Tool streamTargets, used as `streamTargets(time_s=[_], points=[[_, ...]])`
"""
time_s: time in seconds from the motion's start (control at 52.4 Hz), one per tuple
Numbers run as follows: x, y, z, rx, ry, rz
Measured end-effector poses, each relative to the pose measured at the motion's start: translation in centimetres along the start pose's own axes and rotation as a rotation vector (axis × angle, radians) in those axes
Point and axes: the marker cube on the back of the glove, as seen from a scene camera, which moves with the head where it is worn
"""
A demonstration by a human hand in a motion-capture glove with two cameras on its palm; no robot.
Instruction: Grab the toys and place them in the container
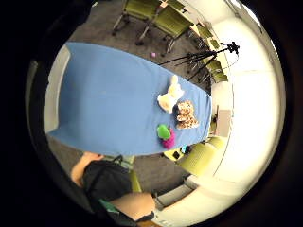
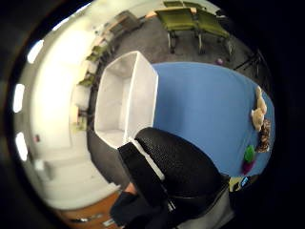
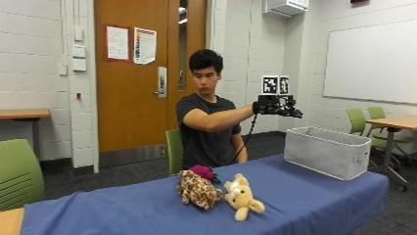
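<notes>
**Gloved hand raised above the table, toys not yet picked up**

The gloved right hand [image 3: 277, 106] is held out at shoulder height, above the table and near the grey fabric container [image 3: 326, 151]. Whether its fingers are open or curled cannot be told, though nothing shows in it. Three toys sit together well apart from it, at the other end of the blue tablecloth [image 3: 306, 198]: a cream plush animal [image 3: 243, 197], a spotted leopard plush [image 3: 198, 189] and a magenta toy [image 3: 202, 172] behind them.

To do this step well, the hand likely needs to lower over one toy and close round its body.

The thumb-side palm view shows the container [image 2: 127, 98] is empty inside; the little-finger view shows the magenta toy [image 1: 166, 135] has a green part.
</notes>
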Motion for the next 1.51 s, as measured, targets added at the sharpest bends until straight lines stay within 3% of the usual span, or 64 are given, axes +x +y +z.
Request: streamTargets(time_s=[0.401,0.592,0.935,1.26,1.508], points=[[2.2,1.6,-1.0,0.026,0.017,-0.013],[10.2,4.7,-0.2,0.053,0.02,0.062],[25.2,11.2,8.6,0.009,-0.039,0.295],[28.9,15.7,19.6,-0.133,-0.065,0.342],[30.1,17.2,22.9,-0.138,-0.127,0.373]])
